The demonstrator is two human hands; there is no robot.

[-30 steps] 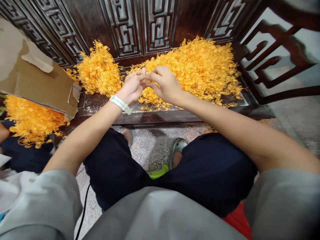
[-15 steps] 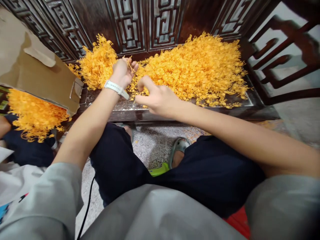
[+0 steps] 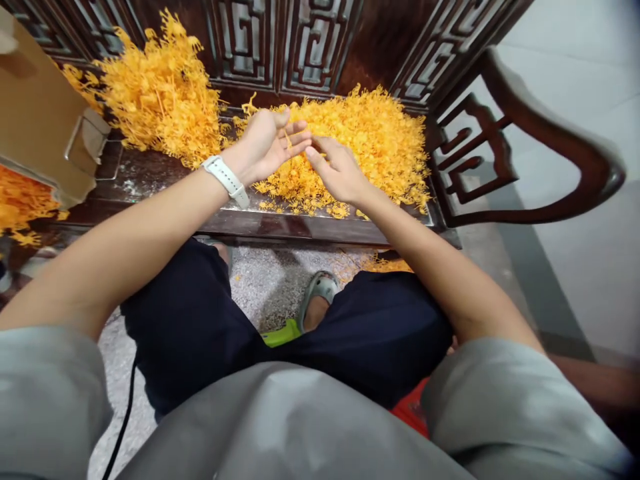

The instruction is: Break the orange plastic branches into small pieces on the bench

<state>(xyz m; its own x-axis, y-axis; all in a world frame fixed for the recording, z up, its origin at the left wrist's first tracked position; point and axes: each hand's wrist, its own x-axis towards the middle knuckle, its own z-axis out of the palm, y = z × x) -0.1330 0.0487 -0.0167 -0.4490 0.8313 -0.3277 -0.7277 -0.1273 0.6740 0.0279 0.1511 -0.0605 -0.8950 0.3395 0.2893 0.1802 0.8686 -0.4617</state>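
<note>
My left hand (image 3: 273, 145), with a pale watch strap (image 3: 226, 180) on its wrist, is turned palm up with its fingers stretched out. A thin orange plastic piece (image 3: 289, 138) lies across those fingers. My right hand (image 3: 339, 170) meets the left fingertips, its thumb and fingers close together; whatever is between them is too small to make out. Below and behind both hands spreads a large pile of orange spidery plastic pieces (image 3: 377, 137) on the dark wooden bench (image 3: 280, 225).
Left of the hands is a second orange pile (image 3: 160, 93). A cardboard box (image 3: 45, 113) stands at the left edge by a bent metal wire frame (image 3: 95, 143), with more orange pieces (image 3: 23, 203) below. A carved armrest (image 3: 540, 207) bounds the bench's right end.
The view has swung to the right. My left hand has opened out flatter, and my right hand has come from beside it to touch its fingertips, its curled fingers now straighter and closer together.
</note>
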